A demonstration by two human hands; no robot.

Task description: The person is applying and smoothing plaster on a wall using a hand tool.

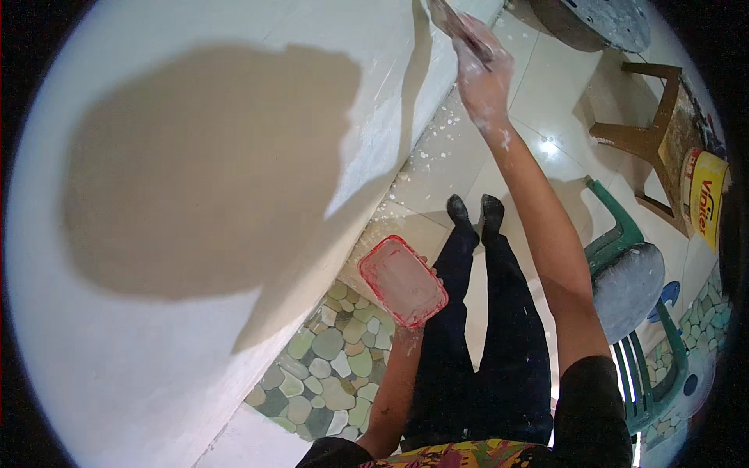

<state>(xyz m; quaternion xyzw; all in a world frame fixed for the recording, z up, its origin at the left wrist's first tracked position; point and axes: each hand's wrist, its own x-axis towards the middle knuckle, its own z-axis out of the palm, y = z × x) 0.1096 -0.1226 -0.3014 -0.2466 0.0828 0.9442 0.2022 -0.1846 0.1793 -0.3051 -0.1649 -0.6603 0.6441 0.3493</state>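
My left hand (410, 331), mostly hidden under it, supports a shallow red plastic tub (402, 282). Smooth whitish putty fills the tub and smears its rim. My right hand (484, 74), spotted with white paste, is stretched out far ahead and wrapped round a flat putty knife (460, 30). The tool appears nearly edge-on by the white wall (312, 23); whether its blade touches the surface I cannot tell. A large shadow covers much of the wall.
White drips spatter the tiled floor (437, 168) along the wall's foot. To the right stand a brown stool (663, 136), a yellow-labelled bucket (707, 195) and a green plastic chair (616, 226) with a grey round object (630, 288) on it. Pebble-patterned flooring (328, 374) lies near left.
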